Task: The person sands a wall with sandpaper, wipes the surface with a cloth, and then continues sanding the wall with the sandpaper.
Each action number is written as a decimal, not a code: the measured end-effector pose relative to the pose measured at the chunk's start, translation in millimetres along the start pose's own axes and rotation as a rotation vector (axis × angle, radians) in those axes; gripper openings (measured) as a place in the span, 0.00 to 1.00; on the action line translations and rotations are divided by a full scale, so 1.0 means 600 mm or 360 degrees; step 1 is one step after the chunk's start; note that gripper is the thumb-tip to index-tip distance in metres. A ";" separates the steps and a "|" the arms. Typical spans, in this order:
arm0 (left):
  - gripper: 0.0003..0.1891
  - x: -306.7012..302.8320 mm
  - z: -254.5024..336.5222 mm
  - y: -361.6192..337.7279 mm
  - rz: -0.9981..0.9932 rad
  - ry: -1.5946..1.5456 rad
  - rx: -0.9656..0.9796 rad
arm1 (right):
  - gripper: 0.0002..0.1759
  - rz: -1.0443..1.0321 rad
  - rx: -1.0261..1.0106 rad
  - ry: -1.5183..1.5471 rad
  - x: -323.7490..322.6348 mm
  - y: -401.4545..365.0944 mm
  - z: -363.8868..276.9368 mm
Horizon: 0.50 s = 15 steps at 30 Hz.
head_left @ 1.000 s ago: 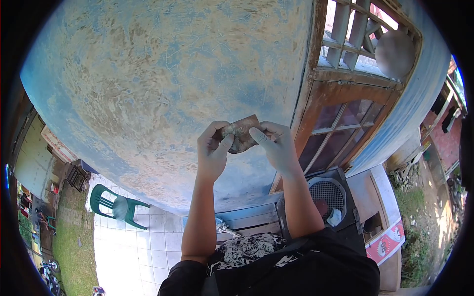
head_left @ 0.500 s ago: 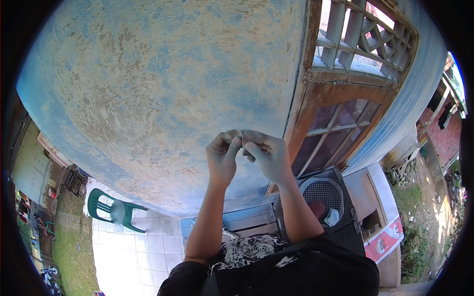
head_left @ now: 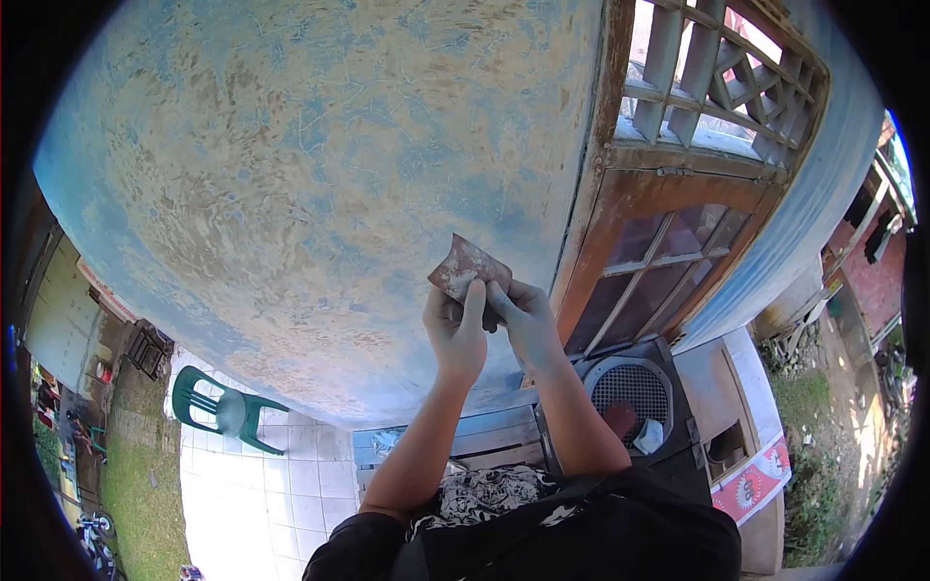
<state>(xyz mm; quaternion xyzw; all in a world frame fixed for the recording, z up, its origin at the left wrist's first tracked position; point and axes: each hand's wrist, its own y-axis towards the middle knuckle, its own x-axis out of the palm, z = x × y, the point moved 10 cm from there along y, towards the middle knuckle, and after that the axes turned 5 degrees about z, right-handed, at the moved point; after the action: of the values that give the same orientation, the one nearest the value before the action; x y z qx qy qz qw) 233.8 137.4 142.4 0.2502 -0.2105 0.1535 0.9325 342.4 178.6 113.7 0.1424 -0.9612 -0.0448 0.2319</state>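
Between both hands, in front of the wall, is a small piece of sandpaper (head_left: pixel 472 263), reddish brown, curled at one corner and dusted white. My left hand (head_left: pixel 455 336) grips its lower left edge, thumb laid over the face. My right hand (head_left: pixel 528 327) pinches the lower right part with thumb and curled fingers. Pale dust coats both hands. Behind them rises the wall (head_left: pixel 310 184), its blue paint patchy with beige scuffed areas and fine cracks. The sandpaper appears apart from the wall, though the exact distance is hard to judge.
To the right stands a brown wooden window frame (head_left: pixel 601 208) with glass panes and a lattice above. Below it, a black speaker-like box (head_left: pixel 668 387) with a round grille bears a white crumpled item (head_left: pixel 649 436). A green plastic chair (head_left: pixel 252 421) stands on white tiles (head_left: pixel 232 494) at left.
The sandpaper, mostly hidden behind the fingers before, now shows its broad face above the hands. My left hand has shifted right and lower; both thumbs now press on the sheet.
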 end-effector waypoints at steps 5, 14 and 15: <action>0.09 0.012 0.016 0.013 0.0041 0.0225 0.0226 | 0.18 0.0080 -0.0167 -0.0077 -0.023 0.005 -0.032; 0.13 0.050 -0.052 -0.001 -0.0023 -0.0214 -0.0217 | 0.26 -0.0112 -0.0279 0.0489 -0.030 -0.002 -0.009; 0.13 0.053 -0.060 -0.006 -0.0048 -0.0209 -0.0241 | 0.23 0.0014 -0.0237 0.0578 -0.043 0.002 -0.003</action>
<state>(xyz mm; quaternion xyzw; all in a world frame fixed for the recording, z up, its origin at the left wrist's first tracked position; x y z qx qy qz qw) 274.1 159.4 127.9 0.1918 -0.2784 0.1064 0.9351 364.9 187.1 104.1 0.1265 -0.8982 -0.0883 0.4116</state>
